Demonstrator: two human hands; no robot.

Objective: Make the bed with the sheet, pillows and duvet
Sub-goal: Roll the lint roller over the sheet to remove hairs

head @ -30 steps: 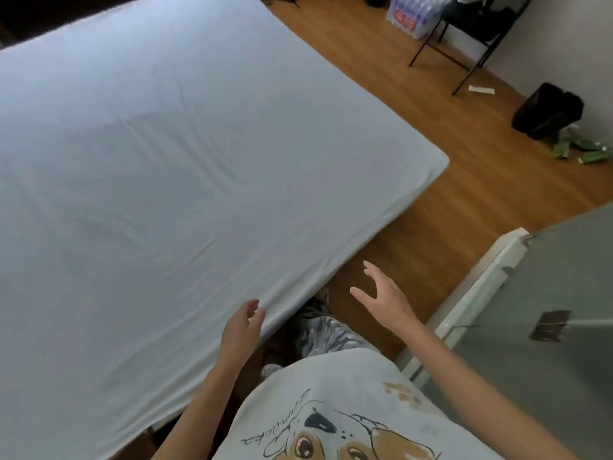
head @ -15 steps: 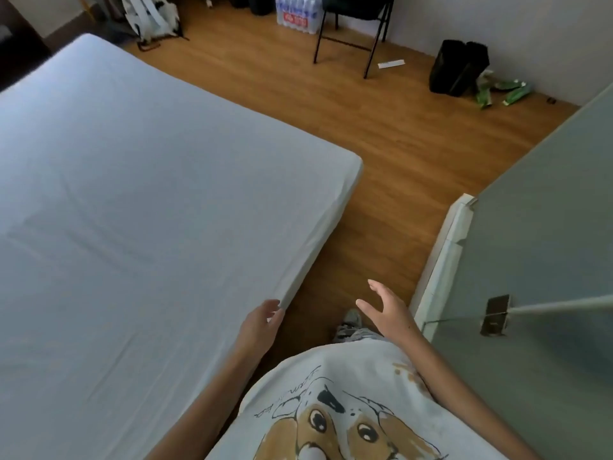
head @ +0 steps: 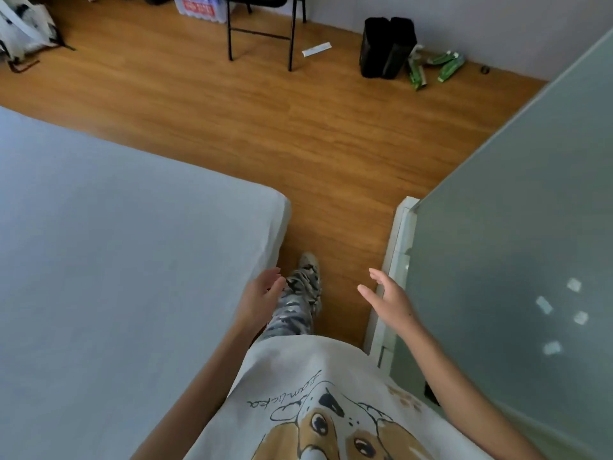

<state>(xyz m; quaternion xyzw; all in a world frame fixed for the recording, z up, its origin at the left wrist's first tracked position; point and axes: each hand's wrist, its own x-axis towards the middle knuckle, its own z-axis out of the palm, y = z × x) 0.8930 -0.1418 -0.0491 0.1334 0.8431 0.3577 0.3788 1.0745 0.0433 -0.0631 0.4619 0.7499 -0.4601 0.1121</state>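
- Sheet (head: 109, 260) lies flat and smooth over the bed (head: 277, 234), filling the left half of my head view; its near corner is rounded and pulled down over the mattress edge.
- Left hand (head: 262, 295) hangs just beside the bed's right edge, near that corner. Its fingers (head: 273, 282) are loosely bent and hold nothing; I cannot tell whether the knuckles brush the sheet.
- Right hand (head: 389, 300) is raised over the floor (head: 265, 127), well apart from the bed, palm turned inward, fingers straight and spread, holding nothing.
- I read both hands as empty and relaxed.
- Between the hands I see one leg in patterned grey trousers (head: 298, 303) and a shoe (head: 308, 260) set on the wooden floor.
- White shirt (head: 318, 403) with a printed dog face fills the bottom centre.
- Frosted glass panel (head: 517, 247) with a white frame (head: 398, 247) stands close on the right, just beside the right hand.
- At the far wall: black folding chair (head: 262, 31), a shrink-wrapped pack of water bottles (head: 199, 8) behind it, a black bag (head: 386, 48), and green packets (head: 434, 66) scattered on the floor beside the bag.
- White backpack (head: 23, 28) lies at the top left corner.
- Small white strip (head: 316, 49) lies on the floor between chair and bag.
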